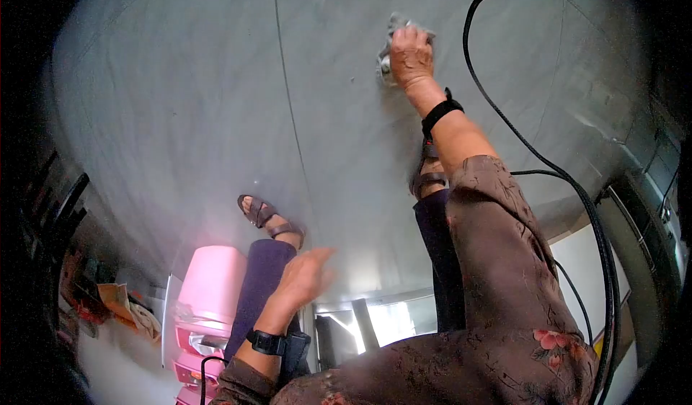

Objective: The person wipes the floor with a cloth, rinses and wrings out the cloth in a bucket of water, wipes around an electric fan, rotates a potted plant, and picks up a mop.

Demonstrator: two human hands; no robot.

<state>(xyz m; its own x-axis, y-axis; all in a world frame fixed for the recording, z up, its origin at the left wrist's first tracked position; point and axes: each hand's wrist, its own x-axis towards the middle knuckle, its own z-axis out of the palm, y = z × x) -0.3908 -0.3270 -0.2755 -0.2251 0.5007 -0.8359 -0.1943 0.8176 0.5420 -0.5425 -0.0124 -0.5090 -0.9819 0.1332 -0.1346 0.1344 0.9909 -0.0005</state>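
Observation:
My right hand (412,53) presses a crumpled grey-white cloth (393,24) against the grey floor (353,131), its fingers closed over it. Part of the cloth sticks out beyond the fingertips and on the left side of the hand; the rest is hidden under the palm. A black band circles that wrist. My left hand (306,279) hangs by my left knee, somewhat blurred, with a finger stretched out and nothing visible in it. It wears a dark wristband too.
A pink bin (211,282) stands left of my left leg, above pink drawers (191,365). A thick black cable (497,109) loops over the floor on the right. My sandalled feet (259,212) are planted on the floor. Thin seam lines cross it.

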